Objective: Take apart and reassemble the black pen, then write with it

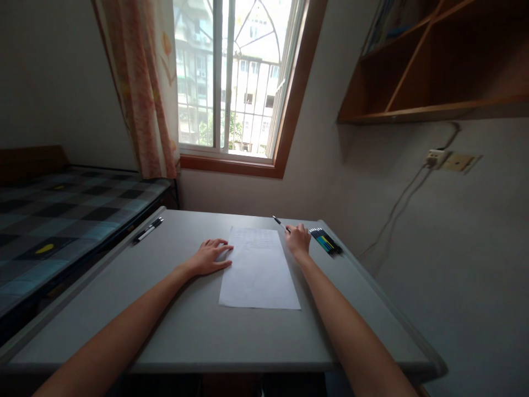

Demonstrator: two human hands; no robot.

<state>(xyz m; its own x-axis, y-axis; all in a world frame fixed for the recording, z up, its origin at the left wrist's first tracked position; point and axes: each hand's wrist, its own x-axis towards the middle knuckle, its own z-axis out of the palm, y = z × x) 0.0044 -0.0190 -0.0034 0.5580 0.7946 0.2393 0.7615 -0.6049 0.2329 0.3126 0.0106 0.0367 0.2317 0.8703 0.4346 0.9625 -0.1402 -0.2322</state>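
Observation:
A white sheet of paper point(258, 268) lies in the middle of the grey desk point(198, 325). My left hand point(210, 257) rests flat on the desk with its fingers spread, fingertips touching the paper's left edge. My right hand point(298, 239) sits just past the paper's top right corner, its fingers closed around a black pen point(280, 222) whose tip points up and to the left. A row of coloured pens point(326, 241) lies just right of that hand.
Another black and white pen point(149, 229) lies near the desk's left edge. A bed with a checked cover point(61, 209) stands to the left. Window and curtain point(144, 88) are behind the desk, a wooden shelf point(433, 66) and wall socket point(438, 158) to the right.

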